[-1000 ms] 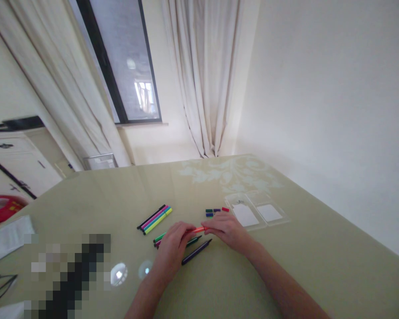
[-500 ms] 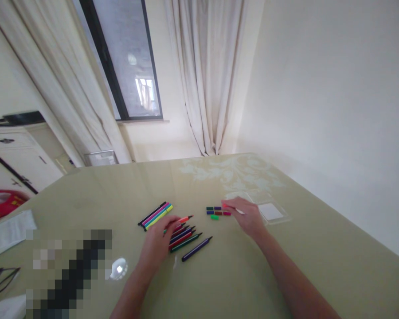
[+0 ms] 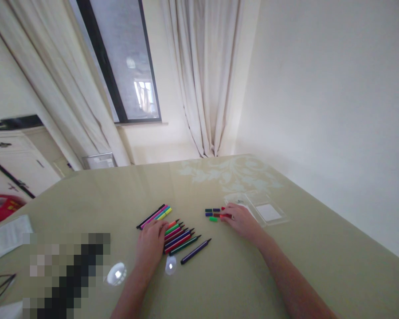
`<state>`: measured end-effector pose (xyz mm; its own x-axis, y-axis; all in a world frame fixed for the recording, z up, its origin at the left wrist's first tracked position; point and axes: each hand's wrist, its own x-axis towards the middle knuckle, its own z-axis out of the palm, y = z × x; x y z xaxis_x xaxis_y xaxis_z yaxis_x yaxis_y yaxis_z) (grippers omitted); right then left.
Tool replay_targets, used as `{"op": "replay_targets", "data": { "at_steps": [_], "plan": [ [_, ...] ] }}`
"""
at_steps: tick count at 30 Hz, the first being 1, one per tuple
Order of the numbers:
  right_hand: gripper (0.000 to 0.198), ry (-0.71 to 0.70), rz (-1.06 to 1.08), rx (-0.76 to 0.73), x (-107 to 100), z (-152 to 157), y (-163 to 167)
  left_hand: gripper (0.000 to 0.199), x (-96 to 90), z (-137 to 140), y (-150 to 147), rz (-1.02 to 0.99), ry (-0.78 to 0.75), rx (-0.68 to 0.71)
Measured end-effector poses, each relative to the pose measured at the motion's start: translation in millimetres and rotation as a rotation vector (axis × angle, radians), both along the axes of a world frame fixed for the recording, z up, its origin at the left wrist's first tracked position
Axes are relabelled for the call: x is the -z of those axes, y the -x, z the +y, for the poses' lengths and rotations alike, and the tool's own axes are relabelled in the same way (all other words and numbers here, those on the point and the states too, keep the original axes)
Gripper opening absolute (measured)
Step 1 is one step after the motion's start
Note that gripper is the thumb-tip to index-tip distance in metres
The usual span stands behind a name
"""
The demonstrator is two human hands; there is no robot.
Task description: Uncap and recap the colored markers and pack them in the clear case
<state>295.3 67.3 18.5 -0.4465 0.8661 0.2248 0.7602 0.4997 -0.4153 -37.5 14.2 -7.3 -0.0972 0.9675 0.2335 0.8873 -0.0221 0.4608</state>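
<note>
Now orange marker [image 3: 172, 224] farther left

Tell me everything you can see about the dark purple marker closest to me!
The dark purple marker has a slim barrel that looks like shiny plastic, with a blunt dark end and a narrow dark tip. Its cap is off. It lies slanted on the table, tip pointing away and to the right, beside the dark green marker but apart from it. Only the table touches it.
</note>
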Motion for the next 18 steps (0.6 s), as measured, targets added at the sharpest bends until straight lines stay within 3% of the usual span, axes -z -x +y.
{"op": "replay_targets", "data": {
  "at_steps": [4, 9, 18],
  "plan": [
    [0.014, 0.025, -0.045, 0.024, -1.7, 1.5, -4.0, 0.035, 0.9, 1.4, 2.0, 0.06, 0.009, -0.036],
    [0.011, 0.035, -0.072, 0.018, -2.5, -0.9, -1.4, 0.033, 1.6, 2.2, 10.6, 0.196, -0.035, -0.202],
    [0.007, -0.007, -0.068, 0.006, -2.8, -1.8, 1.3, 0.029, -4.0, -0.8, 13.8, 0.228, -0.021, -0.252]
  ]
}}
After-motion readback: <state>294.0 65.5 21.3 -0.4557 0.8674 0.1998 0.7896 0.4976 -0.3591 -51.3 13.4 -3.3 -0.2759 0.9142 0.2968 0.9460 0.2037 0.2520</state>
